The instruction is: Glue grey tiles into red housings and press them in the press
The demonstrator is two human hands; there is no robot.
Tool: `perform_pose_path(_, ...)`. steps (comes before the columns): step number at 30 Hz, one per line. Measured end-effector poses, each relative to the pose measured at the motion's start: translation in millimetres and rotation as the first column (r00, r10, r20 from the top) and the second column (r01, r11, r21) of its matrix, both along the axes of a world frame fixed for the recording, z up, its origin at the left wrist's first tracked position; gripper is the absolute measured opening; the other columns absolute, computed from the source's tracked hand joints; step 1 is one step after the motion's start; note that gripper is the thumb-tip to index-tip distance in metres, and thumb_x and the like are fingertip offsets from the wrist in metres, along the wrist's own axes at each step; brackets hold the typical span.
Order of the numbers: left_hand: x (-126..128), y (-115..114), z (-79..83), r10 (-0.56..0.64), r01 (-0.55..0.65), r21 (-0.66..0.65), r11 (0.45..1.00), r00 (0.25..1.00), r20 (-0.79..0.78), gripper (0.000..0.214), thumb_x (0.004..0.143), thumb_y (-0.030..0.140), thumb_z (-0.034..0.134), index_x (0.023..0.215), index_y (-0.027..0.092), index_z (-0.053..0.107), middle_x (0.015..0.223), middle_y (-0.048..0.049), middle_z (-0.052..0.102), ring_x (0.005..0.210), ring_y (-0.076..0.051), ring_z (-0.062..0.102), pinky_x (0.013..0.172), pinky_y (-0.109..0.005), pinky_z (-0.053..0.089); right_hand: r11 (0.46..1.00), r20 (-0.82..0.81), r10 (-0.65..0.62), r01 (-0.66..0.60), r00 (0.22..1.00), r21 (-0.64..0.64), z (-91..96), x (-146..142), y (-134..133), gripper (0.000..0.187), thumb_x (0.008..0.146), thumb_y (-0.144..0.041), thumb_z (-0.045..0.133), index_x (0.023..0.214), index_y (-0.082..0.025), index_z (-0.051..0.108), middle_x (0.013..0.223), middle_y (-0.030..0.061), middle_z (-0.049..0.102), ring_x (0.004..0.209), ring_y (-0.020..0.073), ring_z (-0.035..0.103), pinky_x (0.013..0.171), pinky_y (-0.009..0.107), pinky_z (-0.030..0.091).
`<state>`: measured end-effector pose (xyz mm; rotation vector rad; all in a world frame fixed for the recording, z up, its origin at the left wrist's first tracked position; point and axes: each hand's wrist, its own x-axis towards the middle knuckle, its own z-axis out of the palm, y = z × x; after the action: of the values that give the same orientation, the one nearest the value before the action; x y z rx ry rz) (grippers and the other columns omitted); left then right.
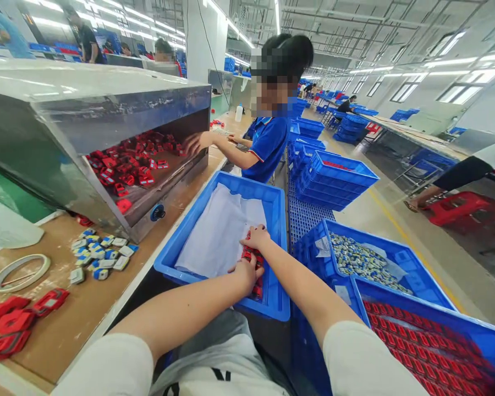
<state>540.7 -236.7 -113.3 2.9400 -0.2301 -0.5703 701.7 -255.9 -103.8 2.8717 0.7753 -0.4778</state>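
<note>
Both hands are inside a blue plastic tray (223, 179) lined with a white sheet (214, 231). A row of small red plastic parts (257, 290) lies along the tray's right side. My left hand (247, 273) curls over the near part of this row, its fingers closed on red parts. Just beyond it, my right hand (256, 237) grips the far end of the row, fingers bent down around the pieces. The fingers partly hide the parts, so how many each hand holds cannot be seen.
Left stands a metal box (119, 104) with a heap of red parts (136, 159) inside. White, blue and yellow pieces (101, 253), a tape roll (20, 272) and red parts (14, 322) lie on the bench. A co-worker (268, 143) reaches toward the box. Filled blue crates (371, 264) stand right.
</note>
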Motion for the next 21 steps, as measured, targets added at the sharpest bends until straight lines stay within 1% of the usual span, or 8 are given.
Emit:
perform_pose_path(4, 2.9, 36.1, 6.0, -0.178, 0.179, -0.022, 0.984, 0.983, 0.048, 0.085, 0.076, 0.031, 0.085, 0.154, 0.031, 0.051, 0.162, -0.0271, 0.038, 0.103, -0.035, 0.074, 0.084, -0.050, 0.063, 0.998, 0.035, -0.017, 0.015, 0.999, 0.064, -5.5, 3.1, -1.1, 0.067, 0.094, -0.060, 0.063, 0.147, -0.018, 0.057, 0.150, 0.0231, 0.050, 0.128, 0.0374, 0.063, 0.105, 0.046, 0.049)
perform_pose_path(7, 2.9, 50.3, 13.8, -0.229, 0.232, -0.023, 0.973, 0.970, 0.087, 0.078, 0.082, 0.029, 0.077, 0.155, 0.036, 0.051, 0.163, -0.0236, 0.039, 0.111, -0.040, 0.071, 0.088, -0.055, 0.061, 0.996, 0.054, -0.012, 0.007, 0.998, 0.093, -8.8, 7.1, -1.8, 0.058, 0.097, -0.055, 0.060, 0.144, -0.020, 0.059, 0.146, 0.0206, 0.051, 0.123, 0.0349, 0.066, 0.102, 0.044, 0.051)
perform_pose_path(9, 3.3, 50.3, 17.3, -0.262, 0.267, -0.031, 0.963, 0.958, 0.116, 0.075, 0.080, 0.026, 0.076, 0.150, 0.045, 0.057, 0.168, -0.0151, 0.037, 0.127, -0.046, 0.063, 0.092, -0.060, 0.059, 0.995, 0.053, 0.003, -0.008, 0.999, 0.096, -11.2, 9.8, -1.8, 0.063, 0.096, -0.059, 0.060, 0.145, -0.021, 0.058, 0.145, 0.0211, 0.051, 0.122, 0.0358, 0.067, 0.103, 0.046, 0.051)
perform_pose_path(11, 5.2, 47.8, 19.3, -0.347, 0.356, -0.079, 0.931, 0.931, 0.108, 0.067, 0.076, 0.025, 0.079, 0.135, 0.055, 0.067, 0.168, -0.0021, 0.042, 0.141, -0.047, 0.053, 0.101, -0.064, 0.054, 0.995, 0.040, 0.032, -0.035, 0.999, 0.090, -13.2, 11.9, -1.9, 0.074, 0.091, -0.067, 0.064, 0.148, -0.021, 0.055, 0.146, 0.0222, 0.051, 0.124, 0.0384, 0.066, 0.104, 0.048, 0.050)
perform_pose_path(13, 8.5, 47.9, 19.6, -0.437, 0.440, -0.185, 0.879, 0.897, 0.062, 0.054, 0.072, 0.028, 0.082, 0.118, 0.055, 0.076, 0.163, 0.0055, 0.050, 0.148, -0.045, 0.047, 0.109, -0.065, 0.048, 0.994, 0.022, 0.071, -0.072, 0.997, 0.083, -14.4, 13.8, -2.3, 0.086, 0.085, -0.072, 0.071, 0.151, -0.021, 0.053, 0.148, 0.0227, 0.050, 0.127, 0.0406, 0.065, 0.106, 0.049, 0.049)
perform_pose_path(17, 15.8, 61.3, 15.6, -0.512, 0.513, -0.403, 0.758, 0.850, 0.119, 0.027, 0.064, 0.032, 0.085, 0.089, 0.043, 0.083, 0.143, 0.0001, 0.066, 0.142, -0.042, 0.054, 0.111, -0.060, 0.048, 0.990, -0.011, 0.111, -0.110, 0.994, 0.091, -15.9, 21.3, -1.9, 0.083, 0.082, -0.071, 0.074, 0.148, -0.024, 0.055, 0.146, 0.0207, 0.051, 0.122, 0.0371, 0.068, 0.103, 0.048, 0.051)
perform_pose_path(19, 16.9, 69.8, 11.5, -0.499, 0.523, -0.477, 0.706, 0.846, 0.188, 0.026, 0.058, 0.030, 0.088, 0.080, 0.041, 0.080, 0.128, -0.0021, 0.071, 0.132, -0.038, 0.062, 0.108, -0.054, 0.051, 0.989, -0.031, 0.110, -0.106, 0.993, 0.104, -17.3, 27.1, -1.3, 0.077, 0.084, -0.069, 0.074, 0.145, -0.025, 0.057, 0.143, 0.0187, 0.052, 0.117, 0.0335, 0.070, 0.101, 0.046, 0.052)
perform_pose_path(21, 15.3, 75.0, 6.1, -0.470, 0.502, -0.524, 0.688, 0.858, 0.205, 0.030, 0.052, 0.030, 0.090, 0.077, 0.041, 0.078, 0.124, -0.0017, 0.071, 0.129, -0.036, 0.063, 0.109, -0.050, 0.051, 0.988, -0.051, 0.106, -0.100, 0.993, 0.117, -20.0, 32.5, -1.0, 0.072, 0.085, -0.068, 0.073, 0.142, -0.026, 0.059, 0.141, 0.0165, 0.053, 0.112, 0.0300, 0.072, 0.100, 0.043, 0.052)
